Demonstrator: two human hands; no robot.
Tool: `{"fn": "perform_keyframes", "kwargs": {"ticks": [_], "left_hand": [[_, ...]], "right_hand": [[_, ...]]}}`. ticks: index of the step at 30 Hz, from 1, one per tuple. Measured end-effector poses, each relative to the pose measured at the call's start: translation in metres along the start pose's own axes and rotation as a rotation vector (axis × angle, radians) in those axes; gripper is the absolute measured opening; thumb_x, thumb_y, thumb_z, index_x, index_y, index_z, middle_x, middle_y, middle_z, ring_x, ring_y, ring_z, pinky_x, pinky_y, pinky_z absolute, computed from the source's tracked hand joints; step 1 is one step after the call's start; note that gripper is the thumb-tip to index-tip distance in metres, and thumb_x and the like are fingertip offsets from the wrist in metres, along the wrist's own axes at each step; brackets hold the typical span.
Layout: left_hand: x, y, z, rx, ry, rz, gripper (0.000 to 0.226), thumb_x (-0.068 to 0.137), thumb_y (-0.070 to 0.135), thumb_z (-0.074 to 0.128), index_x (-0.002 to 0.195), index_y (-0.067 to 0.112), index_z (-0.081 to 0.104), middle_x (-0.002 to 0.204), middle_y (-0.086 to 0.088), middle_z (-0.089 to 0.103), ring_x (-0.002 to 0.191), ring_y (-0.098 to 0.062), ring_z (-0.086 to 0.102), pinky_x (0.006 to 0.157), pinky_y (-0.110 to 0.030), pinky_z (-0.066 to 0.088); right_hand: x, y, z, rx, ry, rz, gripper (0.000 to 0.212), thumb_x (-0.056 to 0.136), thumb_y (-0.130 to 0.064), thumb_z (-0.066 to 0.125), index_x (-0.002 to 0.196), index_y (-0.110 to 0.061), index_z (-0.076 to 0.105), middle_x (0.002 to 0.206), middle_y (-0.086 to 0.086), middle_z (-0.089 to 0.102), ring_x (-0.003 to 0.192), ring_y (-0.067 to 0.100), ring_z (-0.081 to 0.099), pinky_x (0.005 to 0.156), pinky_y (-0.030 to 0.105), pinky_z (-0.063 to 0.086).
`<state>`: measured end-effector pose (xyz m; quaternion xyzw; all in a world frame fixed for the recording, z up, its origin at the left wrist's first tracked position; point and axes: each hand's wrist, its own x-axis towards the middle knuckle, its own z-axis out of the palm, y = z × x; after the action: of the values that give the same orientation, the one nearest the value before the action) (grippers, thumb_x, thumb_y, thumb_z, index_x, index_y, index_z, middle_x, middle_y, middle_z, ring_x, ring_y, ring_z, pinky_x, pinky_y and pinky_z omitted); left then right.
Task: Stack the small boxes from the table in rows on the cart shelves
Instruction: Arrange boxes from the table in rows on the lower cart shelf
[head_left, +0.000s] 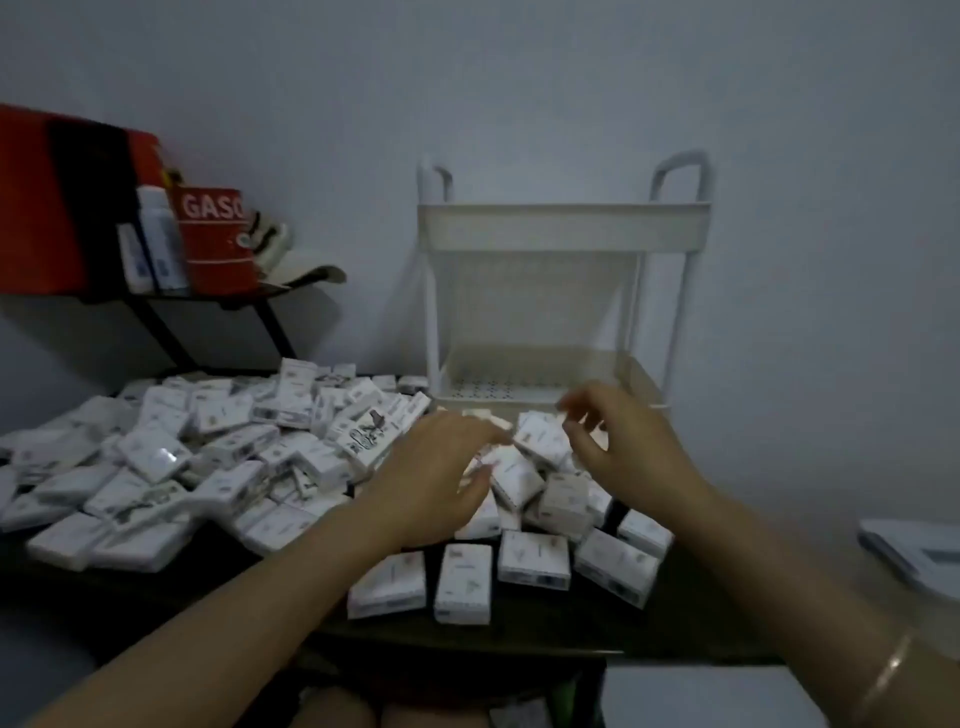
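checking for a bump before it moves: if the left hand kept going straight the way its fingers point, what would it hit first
Most likely the small white box just past the fingertips of the left hand. The cart's lower shelf lies beyond it. Depth is unclear, so this is a guess.

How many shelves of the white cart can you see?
2: the top shelf below the handles, a lower shelf behind the boxes; more may hide below the table.

Boxes (218, 457) heaped on table (701, 623); cart (561, 228) behind.
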<state>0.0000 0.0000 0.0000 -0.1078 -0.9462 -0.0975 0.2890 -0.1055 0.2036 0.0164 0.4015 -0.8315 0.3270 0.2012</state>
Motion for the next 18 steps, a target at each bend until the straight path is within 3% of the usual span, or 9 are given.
{"fn": "perform_keyframes", "kwargs": {"ticks": [3,5,9,12,15,18], "left_hand": [[-0.002,-0.004,0.016,0.017,-0.143,0.011,0.035,0.092,0.026,0.057,0.127,0.027,0.056,0.124,0.01,0.06,0.116,-0.009,0.052,0.102,-0.03,0.039],[0.001,-0.007,0.024,0.018,-0.138,-0.05,0.035,0.092,0.028,0.058,0.127,0.026,0.056,0.124,0.009,0.061,0.116,-0.01,0.053,0.1,-0.029,0.039],[0.016,-0.014,0.038,0.094,-0.031,-0.189,0.043,0.089,0.041,0.06,0.128,0.024,0.054,0.123,0.006,0.06,0.114,-0.015,0.053,0.094,-0.032,0.04],[0.026,-0.019,0.05,0.129,-0.064,-0.24,0.057,0.082,0.054,0.064,0.13,0.027,0.05,0.123,0.007,0.057,0.113,-0.016,0.052,0.094,-0.034,0.039],[0.035,-0.021,0.062,0.16,-0.18,-0.265,0.071,0.075,0.065,0.065,0.133,0.03,0.046,0.123,0.009,0.057,0.115,-0.016,0.049,0.098,-0.035,0.037],[0.043,-0.025,0.065,0.072,-0.244,-0.319,0.075,0.069,0.064,0.072,0.133,0.032,0.047,0.119,0.011,0.061,0.11,-0.015,0.051,0.09,-0.033,0.036]], "right_hand": [[-0.011,0.017,0.005,-0.108,-0.197,0.045,0.009,0.094,-0.036,0.055,0.103,-0.037,0.055,0.092,-0.022,0.056,0.084,-0.001,0.056,0.073,0.025,0.049],[-0.017,0.027,0.013,-0.161,-0.304,0.115,0.015,0.094,-0.04,0.055,0.107,-0.032,0.057,0.098,-0.018,0.056,0.085,0.003,0.055,0.074,0.026,0.048],[-0.019,0.04,0.028,-0.17,-0.352,0.29,0.046,0.091,-0.051,0.054,0.128,-0.024,0.052,0.12,-0.005,0.055,0.1,0.01,0.056,0.084,0.031,0.049],[-0.014,0.044,0.039,-0.17,-0.398,0.348,0.069,0.083,-0.066,0.055,0.139,-0.026,0.043,0.132,-0.003,0.047,0.113,0.015,0.052,0.089,0.035,0.048],[-0.005,0.047,0.044,-0.115,-0.482,0.374,0.071,0.077,-0.067,0.061,0.134,-0.028,0.045,0.128,-0.004,0.051,0.108,0.013,0.053,0.088,0.033,0.047],[0.001,0.051,0.045,0.006,-0.508,0.412,0.074,0.073,-0.06,0.071,0.133,-0.026,0.045,0.125,-0.007,0.055,0.101,0.008,0.053,0.088,0.031,0.049]]}}
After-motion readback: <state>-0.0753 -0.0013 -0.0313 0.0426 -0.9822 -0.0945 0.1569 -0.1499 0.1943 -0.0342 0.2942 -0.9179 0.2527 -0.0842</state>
